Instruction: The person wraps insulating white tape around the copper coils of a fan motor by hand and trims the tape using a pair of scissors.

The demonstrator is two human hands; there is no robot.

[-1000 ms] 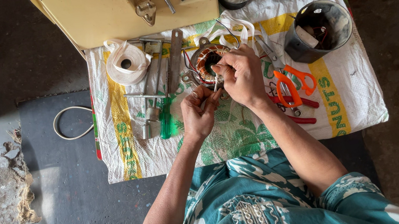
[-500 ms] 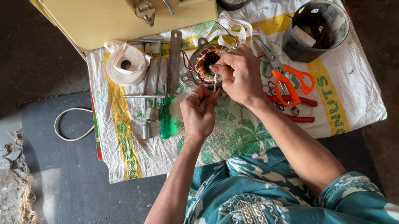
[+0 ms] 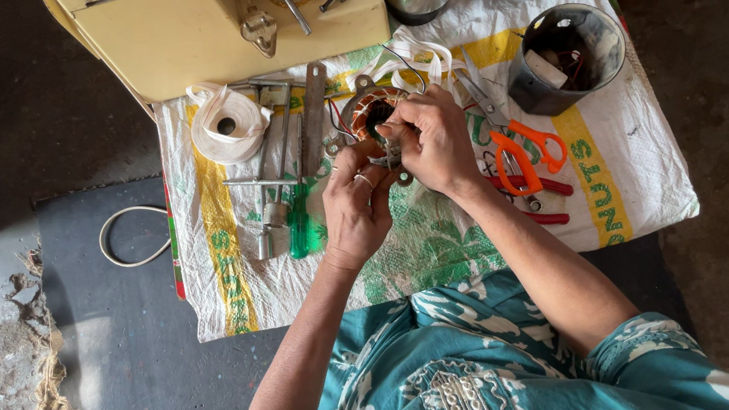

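Observation:
A round metal motor stator with copper windings (image 3: 367, 113) lies on a white printed sack (image 3: 631, 163). My right hand (image 3: 432, 140) grips its near rim, fingers curled over the edge. Just below the stator, my left hand (image 3: 354, 202) has its fingertips pinched at the lower edge of the part, a ring on one finger. What it pinches is too small to tell. White tape strips (image 3: 419, 55) trail from behind the stator.
Left of the hands lie a white tape roll (image 3: 225, 125), a green-handled screwdriver (image 3: 298, 230) and metal tools. Orange-handled scissors (image 3: 522, 151) and red-handled pliers lie right. A grey pot (image 3: 567, 56), a cream box (image 3: 190, 28) and steel containers stand behind.
Both hands stay on the stator; the fingers have shifted only slightly.

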